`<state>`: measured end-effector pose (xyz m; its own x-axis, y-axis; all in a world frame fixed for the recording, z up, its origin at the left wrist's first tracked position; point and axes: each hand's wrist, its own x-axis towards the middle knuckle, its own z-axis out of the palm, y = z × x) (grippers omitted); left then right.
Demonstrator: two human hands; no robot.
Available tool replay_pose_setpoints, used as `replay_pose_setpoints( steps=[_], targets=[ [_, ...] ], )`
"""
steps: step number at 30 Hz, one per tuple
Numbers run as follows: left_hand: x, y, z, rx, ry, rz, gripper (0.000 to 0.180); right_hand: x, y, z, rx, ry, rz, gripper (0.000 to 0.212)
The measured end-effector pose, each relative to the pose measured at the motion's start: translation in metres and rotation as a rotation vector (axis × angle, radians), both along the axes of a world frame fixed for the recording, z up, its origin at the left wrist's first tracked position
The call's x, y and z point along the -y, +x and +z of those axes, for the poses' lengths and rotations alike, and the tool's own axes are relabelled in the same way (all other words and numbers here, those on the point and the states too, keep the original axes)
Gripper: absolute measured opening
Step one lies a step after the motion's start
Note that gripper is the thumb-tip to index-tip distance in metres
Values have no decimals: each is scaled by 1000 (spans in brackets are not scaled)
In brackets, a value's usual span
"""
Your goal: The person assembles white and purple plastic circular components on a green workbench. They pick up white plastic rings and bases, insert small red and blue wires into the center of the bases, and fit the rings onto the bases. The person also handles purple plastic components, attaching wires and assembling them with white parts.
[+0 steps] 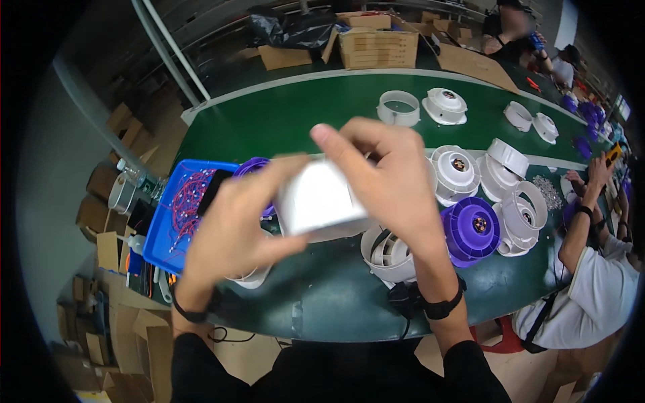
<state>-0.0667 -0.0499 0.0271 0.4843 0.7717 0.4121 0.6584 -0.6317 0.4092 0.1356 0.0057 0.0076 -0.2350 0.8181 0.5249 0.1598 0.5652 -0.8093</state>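
A white plastic part [321, 198], smeared by motion, is held up over the bench in front of me. My left hand [232, 225] grips its left side, the fingers behind it and the thumb along its lower edge. My right hand [396, 174] is closed on its right side, the thumb lying across the top and the other fingers curled. Beneath my right wrist sits a white round fan housing [388, 258]. A purple housing [471, 232] stands to the right of that wrist. Another white housing [252, 277] is partly hidden below my left hand.
On the left, a blue tray [156, 235] holds red wires. White housings [455, 176] and a white ring [398, 109] stand on the green bench [289, 107]. Cardboard boxes [378, 48] lie beyond it. At the right, a co-worker's arm [581, 225] reaches over the bench.
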Motion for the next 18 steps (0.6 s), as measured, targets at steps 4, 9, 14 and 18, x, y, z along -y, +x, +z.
replay_pose_setpoints(
  steps=[4, 9, 14, 18],
  targets=[
    [-83, -25, 32, 7, -331, 125, 44, -20, 23, -9, 89, 313, -121, 27],
    [-213, -91, -19, -631, 248, 586, 62, -9, 33, 8, 97, 121, -40, 17],
    [-288, -145, -119, -739, -10, 774, 73, -11, 41, 4, 176, 164, -24, 15],
    [-272, -168, -129, -591, 0, 530, 84, -11, 40, 5, 213, 127, -22, 13]
  ],
)
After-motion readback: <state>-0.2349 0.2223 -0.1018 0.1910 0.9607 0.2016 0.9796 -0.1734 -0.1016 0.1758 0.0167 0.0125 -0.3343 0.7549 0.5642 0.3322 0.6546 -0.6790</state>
